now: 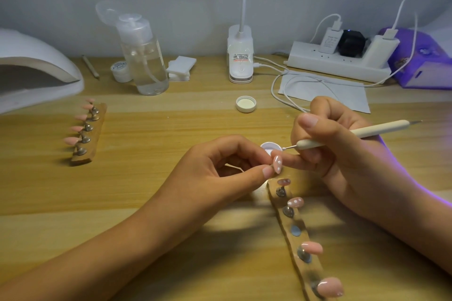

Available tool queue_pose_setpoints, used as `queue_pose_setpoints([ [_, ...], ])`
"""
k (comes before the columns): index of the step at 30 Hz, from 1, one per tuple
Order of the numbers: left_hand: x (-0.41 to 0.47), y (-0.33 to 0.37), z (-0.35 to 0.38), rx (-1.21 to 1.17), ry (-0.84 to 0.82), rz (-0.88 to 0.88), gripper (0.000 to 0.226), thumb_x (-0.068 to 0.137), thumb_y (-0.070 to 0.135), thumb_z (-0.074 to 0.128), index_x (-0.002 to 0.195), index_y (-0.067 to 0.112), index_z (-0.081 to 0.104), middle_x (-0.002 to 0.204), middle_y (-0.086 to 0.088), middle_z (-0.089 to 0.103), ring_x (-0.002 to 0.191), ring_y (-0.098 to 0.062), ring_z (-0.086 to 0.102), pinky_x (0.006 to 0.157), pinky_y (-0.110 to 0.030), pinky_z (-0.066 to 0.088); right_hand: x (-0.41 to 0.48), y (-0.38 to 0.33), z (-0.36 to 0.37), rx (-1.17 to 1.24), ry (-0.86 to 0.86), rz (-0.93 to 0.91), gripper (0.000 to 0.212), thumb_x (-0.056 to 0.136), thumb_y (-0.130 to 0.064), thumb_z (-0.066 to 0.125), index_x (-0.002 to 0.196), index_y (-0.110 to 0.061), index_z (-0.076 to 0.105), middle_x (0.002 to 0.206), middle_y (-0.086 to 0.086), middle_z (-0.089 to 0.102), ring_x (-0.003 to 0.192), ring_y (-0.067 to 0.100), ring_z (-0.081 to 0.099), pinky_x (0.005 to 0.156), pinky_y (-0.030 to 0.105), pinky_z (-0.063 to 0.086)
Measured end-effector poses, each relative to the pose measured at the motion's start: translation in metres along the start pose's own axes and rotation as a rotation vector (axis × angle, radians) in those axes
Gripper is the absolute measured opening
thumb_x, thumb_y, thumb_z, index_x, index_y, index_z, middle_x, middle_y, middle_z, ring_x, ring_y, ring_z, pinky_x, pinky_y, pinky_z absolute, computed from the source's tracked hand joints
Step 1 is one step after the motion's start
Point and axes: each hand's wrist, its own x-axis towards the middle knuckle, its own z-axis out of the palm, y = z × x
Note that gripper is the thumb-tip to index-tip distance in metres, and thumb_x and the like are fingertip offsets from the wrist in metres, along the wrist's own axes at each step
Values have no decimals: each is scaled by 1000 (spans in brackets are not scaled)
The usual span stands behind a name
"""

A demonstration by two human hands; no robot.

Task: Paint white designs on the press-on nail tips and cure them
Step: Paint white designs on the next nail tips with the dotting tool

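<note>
dotting step, partway through the near strip

near holder strip (293, 242) carries pink tips, some dotted white, and one spot has no tip. left hand (220, 166) pinches a nail tip (278, 164) between thumb and forefinger, just past the strip's far end, white dots on it. right hand (342, 149) has its fingers wrapped round the dotting pen (354, 133), ball end at the rim of the little paint pot (269, 148). i'd guess next is a steady dab, and the lamp (36, 73) comes later.

A single wide-angle camera, worn on the person's head, sits on the near side of the clip lamp (241, 56), facing it, tilted down, close over the table (159, 129).
</note>
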Motion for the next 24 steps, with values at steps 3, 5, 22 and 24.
queue_pose_setpoints([
  [3, 0, 0, 0, -6, 3, -3, 7, 76, 19, 73, 81, 24, 74, 86, -9, 72, 74, -7, 61, 65, -16, 49, 0, 1, 0, 1, 19, 10, 26, 76, -15, 66, 57, -20, 49, 55, -2, 48, 50, 7, 43, 59, 26, 56],
  [5, 0, 0, 0, -10, 3, -7, 7, 76, 19, 73, 81, 25, 74, 83, -6, 72, 73, -5, 61, 63, -14, 48, 1, 2, 0, 3, 38, 15, 25, 79, -12, 60, 57, -19, 49, 55, -1, 47, 50, 7, 42, 58, 25, 56],
  [22, 1, -2, -1, -32, -12, 7, 7, 77, 22, 76, 83, 25, 74, 83, 7, 72, 76, -4, 61, 68, -16, 49, 2, 6, -5, -20, -10, 7, 19, 67, -17, 68, 57, -21, 52, 57, -1, 47, 50, 6, 45, 57, 22, 55],
  [24, 1, -2, -1, -34, -12, 5, 7, 77, 22, 76, 83, 25, 74, 83, 6, 72, 76, -5, 61, 67, -16, 49, 2, 6, -5, -22, -11, 2, 20, 68, -17, 68, 57, -21, 51, 57, 0, 46, 50, 7, 45, 57, 22, 55],
])
